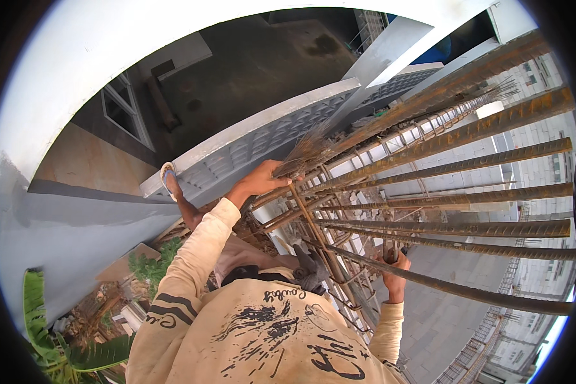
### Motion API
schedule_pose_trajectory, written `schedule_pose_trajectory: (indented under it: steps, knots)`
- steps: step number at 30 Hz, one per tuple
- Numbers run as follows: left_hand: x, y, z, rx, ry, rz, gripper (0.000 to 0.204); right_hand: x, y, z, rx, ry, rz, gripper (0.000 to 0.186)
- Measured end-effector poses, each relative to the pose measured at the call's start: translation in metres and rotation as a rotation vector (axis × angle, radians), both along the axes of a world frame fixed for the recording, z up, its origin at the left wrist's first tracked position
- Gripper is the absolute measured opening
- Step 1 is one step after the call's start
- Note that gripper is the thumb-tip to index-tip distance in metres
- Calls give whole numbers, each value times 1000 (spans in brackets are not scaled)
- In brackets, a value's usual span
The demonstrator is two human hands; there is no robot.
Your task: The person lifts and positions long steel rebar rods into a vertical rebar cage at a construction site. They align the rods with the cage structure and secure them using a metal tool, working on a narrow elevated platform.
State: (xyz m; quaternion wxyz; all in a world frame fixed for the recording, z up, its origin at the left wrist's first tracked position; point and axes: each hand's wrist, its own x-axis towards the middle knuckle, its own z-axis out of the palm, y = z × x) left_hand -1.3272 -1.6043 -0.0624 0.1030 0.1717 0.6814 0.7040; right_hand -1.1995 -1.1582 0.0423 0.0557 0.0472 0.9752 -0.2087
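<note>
My left hand (262,181) is closed around a fanned bundle of thin tie wire (306,152), beside the top of a rusty rebar cage (320,221). A square rebar stirrup crosses just right of its fingers. Lower right, my right hand (398,267) is curled behind the long bars, among the cage's rods. Something dark shows at its fingers; bars partly hide it, so its kind is unclear. Several thick ribbed rebars (454,227) run out from the cage toward the right.
My sandalled foot (169,182) rests on the end of a grey patterned parapet wall (249,137). A dark pouch (308,272) hangs at my waist. Banana leaves (99,352) and rubble lie far below left. Grey paving (422,307) and block walls (544,141) are at right.
</note>
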Motion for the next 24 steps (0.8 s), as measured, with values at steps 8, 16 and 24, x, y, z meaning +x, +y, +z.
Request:
schedule_pose_trajectory:
  steps: [8, 16, 24]
  knots:
    - [-3, -1, -5, -106, -10, 18, 27, 85, -68, -53, -536, 54, -439, 28]
    - [3, 1, -16, -112, 40, 61, 30, 82, -89, -51, -259, 47, -305, 18]
    - [4, 5, -11, -109, 64, 111, 31, 69, -98, -49, -104, 134, -149, 29]
